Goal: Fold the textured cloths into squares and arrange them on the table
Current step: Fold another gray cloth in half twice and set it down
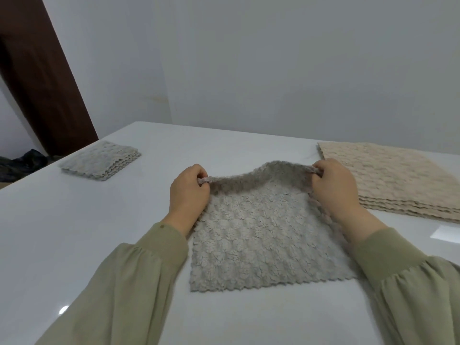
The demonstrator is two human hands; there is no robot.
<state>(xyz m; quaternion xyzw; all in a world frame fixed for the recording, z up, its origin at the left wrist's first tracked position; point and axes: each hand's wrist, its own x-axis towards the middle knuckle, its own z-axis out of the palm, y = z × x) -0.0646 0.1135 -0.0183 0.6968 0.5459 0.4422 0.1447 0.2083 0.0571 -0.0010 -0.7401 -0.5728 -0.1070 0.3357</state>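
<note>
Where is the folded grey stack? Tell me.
In the head view, the folded grey stack sits at the far left of the table, apart from the left hand and the grey cloth it grips.

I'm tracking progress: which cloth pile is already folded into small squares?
The grey pile at far left, small and neatly stacked; the beige pile at right is much wider, seemingly unfolded.

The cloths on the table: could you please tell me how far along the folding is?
Done: a folded stack sits far left. In hand: the left hand and right hand pinch the far corners of a grey cloth, its far edge raised. Left: the beige stack of unfolded cloths on the right.
</note>
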